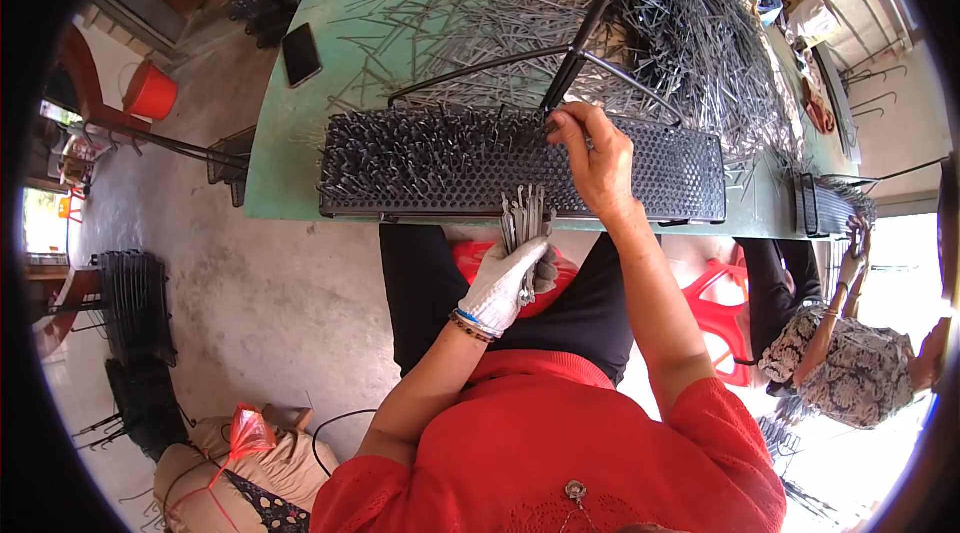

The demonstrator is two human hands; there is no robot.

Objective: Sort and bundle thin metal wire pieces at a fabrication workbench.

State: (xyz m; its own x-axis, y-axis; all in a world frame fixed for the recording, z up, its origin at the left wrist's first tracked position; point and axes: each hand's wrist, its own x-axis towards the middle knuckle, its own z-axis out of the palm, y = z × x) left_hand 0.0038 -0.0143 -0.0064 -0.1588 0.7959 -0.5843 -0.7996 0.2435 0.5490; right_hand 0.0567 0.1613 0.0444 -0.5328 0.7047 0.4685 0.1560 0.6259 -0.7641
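A black perforated metal rack (655, 168) lies along the table's near edge, and thin bars rise from its far side. Many dark wire hooks (400, 148) stand upright in the holes of its left and middle parts; bare holes show on the right. My left hand (507, 283), in a white glove, is closed round a bundle of grey wire hooks (523, 216) just in front of the rack. Above the rack's middle, my bare right hand (597, 155) pinches thumb and forefinger together by the standing hooks. What sits between those fingertips is too small to make out.
Loose wire hooks (690, 43) are heaped across the green table (285, 158). A phone (301, 55) lies at the left. On the right, a co-worker (840, 353) handles another rack (825, 205). A red stool (715, 298), sacks (285, 453) and stacked black racks (137, 308) stand around.
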